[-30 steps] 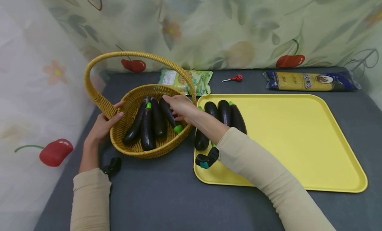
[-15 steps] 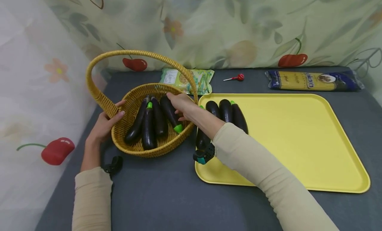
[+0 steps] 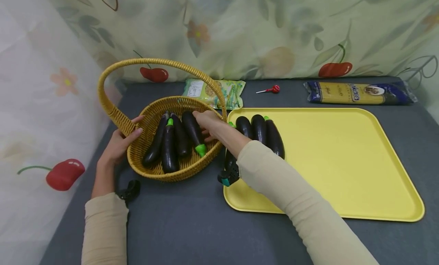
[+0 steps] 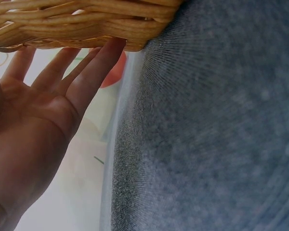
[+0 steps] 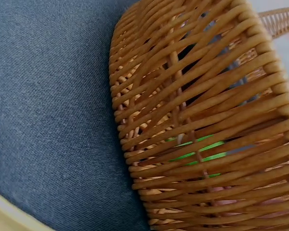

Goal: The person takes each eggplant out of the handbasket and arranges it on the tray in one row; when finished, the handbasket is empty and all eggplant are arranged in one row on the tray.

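Note:
A yellow wicker basket (image 3: 178, 177) with a tall arched handle holds several dark eggplants with their long sides together. My left hand (image 3: 116, 145) grips its left side at the foot of the handle, thumb over the rim; in the left wrist view the left fingers (image 4: 94, 74) reach against the outside wall. Inside, my right hand (image 3: 210, 124) lies along the right side of the rightmost eggplant (image 3: 193, 128), thumb tip against it, fingers loosely bent. That eggplant's green cap points toward me. The basket wall hides the right hand in the right wrist view, where green shows through the weave.
To the right is a yellow tray (image 3: 329, 158) with several eggplants (image 3: 273, 137) along its left side, partly behind the right forearm. Behind are a green snack bag (image 3: 231, 93), a red lollipop (image 3: 274, 89) and a pasta packet (image 3: 358, 93). A patterned curtain backs the table.
The rightmost eggplant has shifted left in the basket, its green cap moving left and toward me. The right hand now lies beside it rather than over it. The left hand keeps its place.

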{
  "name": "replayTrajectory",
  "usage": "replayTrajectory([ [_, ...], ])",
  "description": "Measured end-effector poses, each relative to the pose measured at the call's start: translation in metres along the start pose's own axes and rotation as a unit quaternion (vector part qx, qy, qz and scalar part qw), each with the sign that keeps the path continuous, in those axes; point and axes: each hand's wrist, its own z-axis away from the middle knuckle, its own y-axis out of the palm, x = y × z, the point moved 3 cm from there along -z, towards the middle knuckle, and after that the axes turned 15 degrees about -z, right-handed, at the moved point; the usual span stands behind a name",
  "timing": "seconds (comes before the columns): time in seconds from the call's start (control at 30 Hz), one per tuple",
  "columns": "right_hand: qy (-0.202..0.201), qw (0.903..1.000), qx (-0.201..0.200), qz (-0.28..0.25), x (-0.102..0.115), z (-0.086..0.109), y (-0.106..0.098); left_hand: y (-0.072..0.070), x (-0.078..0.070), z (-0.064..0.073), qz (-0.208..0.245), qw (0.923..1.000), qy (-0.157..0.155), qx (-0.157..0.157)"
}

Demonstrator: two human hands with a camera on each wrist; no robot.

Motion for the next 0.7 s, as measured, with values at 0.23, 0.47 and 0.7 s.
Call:
replayTrajectory([
  [0.23, 0.007, 0.9996, 0.026, -0.004, -0.0085, -0.0054, 0.0003, 0.0004, 0.0003, -0.0001, 0.005, 1.0000, 0.000, -0.002],
  [0.47, -0.004, 0.9989, 0.046, 0.004, -0.0103, -0.0068, -0.0012, 0.0002, 0.0000, -0.0005, -0.014, 0.9999, -0.001, -0.005],
  [0.7, -0.025, 0.9958, 0.070, -0.054, -0.0011, -0.0014, 0.0002, 0.0001, 0.0003, -0.0004, -0.013, 0.9999, -0.006, -0.004],
])
